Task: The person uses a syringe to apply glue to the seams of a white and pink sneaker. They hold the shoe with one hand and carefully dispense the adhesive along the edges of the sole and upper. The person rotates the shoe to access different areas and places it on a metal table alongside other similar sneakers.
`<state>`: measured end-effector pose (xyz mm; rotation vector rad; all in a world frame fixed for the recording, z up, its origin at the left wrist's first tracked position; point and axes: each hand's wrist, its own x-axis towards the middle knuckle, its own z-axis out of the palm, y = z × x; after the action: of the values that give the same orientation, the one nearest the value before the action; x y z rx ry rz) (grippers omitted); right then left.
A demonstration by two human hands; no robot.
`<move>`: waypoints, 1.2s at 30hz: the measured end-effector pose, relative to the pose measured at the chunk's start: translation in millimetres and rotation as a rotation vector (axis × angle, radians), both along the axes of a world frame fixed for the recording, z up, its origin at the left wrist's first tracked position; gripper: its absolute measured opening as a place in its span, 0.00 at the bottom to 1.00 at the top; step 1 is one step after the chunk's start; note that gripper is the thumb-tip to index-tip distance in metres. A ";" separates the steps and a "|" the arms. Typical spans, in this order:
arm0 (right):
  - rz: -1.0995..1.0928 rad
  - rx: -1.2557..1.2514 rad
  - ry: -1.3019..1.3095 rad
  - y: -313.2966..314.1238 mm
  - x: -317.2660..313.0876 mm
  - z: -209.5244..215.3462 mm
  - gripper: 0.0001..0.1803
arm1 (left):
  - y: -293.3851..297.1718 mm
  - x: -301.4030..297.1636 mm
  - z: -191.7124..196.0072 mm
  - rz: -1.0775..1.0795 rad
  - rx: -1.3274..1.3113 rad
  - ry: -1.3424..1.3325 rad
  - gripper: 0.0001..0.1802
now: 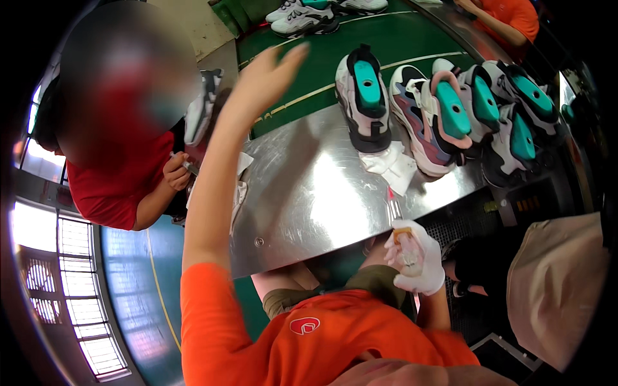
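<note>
My bare left hand [270, 74] reaches far forward over the green belt, slightly blurred, fingers stretched out and nothing seen in it. My right hand [421, 260], in a white glove, is at the near table edge. Its fingers curl around a small clear object with an orange-brown end [405, 248], whose kind I cannot make out. Just beyond it, a slim clear tool with a pink tip [391, 199] lies at the edge. A white and black sneaker [347, 96] with a teal insert stands on the metal table, its heel by a crumpled white cloth [394, 168].
Several sneakers [418, 116] with teal inserts crowd the right of the metal table [290, 193]. More shoes [302, 24] sit on the green belt [405, 38]. At left, a person in red [109, 186] holds a small tool; another in orange [515, 22] is at far right.
</note>
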<state>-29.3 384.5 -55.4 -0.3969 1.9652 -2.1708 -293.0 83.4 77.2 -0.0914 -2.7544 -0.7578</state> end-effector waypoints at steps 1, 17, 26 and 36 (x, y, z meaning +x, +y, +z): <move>-0.047 0.101 0.063 -1.8 -1.0 6.6 0.46 | 48.1 -3.3 16.6 -0.111 0.042 -0.033 0.49; 0.022 0.471 0.111 -21.7 -32.3 73.7 0.38 | -18.9 168.4 45.4 -0.428 -0.116 0.462 0.18; 0.063 0.490 -0.105 -24.5 -67.5 64.5 0.40 | -61.7 329.5 -29.0 -0.663 -0.587 0.428 0.10; 0.291 0.266 -0.370 -14.9 -74.0 122.2 0.41 | -73.6 322.4 -42.9 -0.458 -0.377 0.286 0.10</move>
<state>-103.3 369.5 66.8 -0.2039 1.8218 -1.6421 29.4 9.9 34.3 -0.8589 -2.5798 -0.2764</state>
